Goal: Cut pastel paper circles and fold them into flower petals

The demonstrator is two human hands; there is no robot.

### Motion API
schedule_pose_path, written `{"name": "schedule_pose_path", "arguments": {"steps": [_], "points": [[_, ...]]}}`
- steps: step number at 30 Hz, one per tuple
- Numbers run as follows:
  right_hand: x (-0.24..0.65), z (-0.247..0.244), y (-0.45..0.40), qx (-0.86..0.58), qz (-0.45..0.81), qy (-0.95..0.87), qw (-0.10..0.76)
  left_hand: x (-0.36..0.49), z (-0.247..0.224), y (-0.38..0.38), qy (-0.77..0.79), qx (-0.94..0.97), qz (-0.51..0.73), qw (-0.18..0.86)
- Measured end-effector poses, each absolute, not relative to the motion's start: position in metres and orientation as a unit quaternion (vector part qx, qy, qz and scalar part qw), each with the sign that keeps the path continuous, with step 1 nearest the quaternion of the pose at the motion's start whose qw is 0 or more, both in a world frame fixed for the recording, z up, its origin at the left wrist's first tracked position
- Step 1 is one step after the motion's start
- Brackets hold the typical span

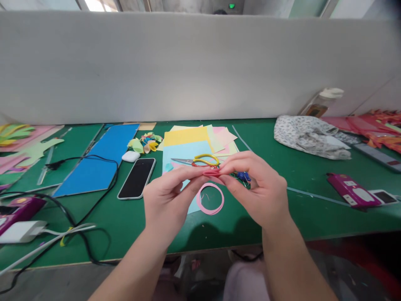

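Between my two hands is a small folded piece of pink paper (213, 173), raised above the table. My left hand (171, 192) pinches its left end between thumb and fingers. At the other end, the thumb and fingertips of my right hand (255, 186) grip it too. Just beyond the fingers lie scissors (205, 160) with yellow and red handles, on sheets of coloured paper (184, 139). Below the held piece rests a pink paper ring (199, 205). Some small blue item (243, 177) with thin wires shows partly behind my right hand.
Left of the hands lie a phone (137, 179), a white earphone case (130, 156), small paper petals (145, 143), a blue board (100, 159) and black cables (115, 171). Rightward are a patterned cloth (308, 138), a purple box (352, 190) and a bottle (324, 102). A pale partition (200, 67) stands behind.
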State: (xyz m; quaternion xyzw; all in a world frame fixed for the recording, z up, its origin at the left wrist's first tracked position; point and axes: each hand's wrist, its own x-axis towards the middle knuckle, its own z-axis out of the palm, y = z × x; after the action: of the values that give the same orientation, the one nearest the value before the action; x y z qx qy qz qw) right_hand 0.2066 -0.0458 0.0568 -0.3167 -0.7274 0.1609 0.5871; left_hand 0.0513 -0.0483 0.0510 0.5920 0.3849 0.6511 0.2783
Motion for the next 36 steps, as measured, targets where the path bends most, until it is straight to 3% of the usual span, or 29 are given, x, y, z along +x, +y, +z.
{"name": "schedule_pose_path", "arguments": {"steps": [16, 22, 29, 36], "points": [[0.205, 0.058, -0.047, -0.315, 0.175, -0.729, 0.581, 0.05, 0.055, -0.05, 0.414, 0.592, 0.627, 0.29], [0.201, 0.054, -0.047, -0.324, 0.248, -0.7, 0.586, 0.049, 0.051, -0.05, 0.437, 0.585, 0.621, 0.284], [0.199, 0.055, -0.047, -0.369, 0.169, -0.709, 0.577, 0.048, 0.045, -0.046, 0.428, 0.591, 0.619, 0.291], [0.197, 0.055, -0.048, -0.38, 0.19, -0.703, 0.57, 0.046, 0.043, -0.042, 0.407, 0.574, 0.625, 0.338]]}}
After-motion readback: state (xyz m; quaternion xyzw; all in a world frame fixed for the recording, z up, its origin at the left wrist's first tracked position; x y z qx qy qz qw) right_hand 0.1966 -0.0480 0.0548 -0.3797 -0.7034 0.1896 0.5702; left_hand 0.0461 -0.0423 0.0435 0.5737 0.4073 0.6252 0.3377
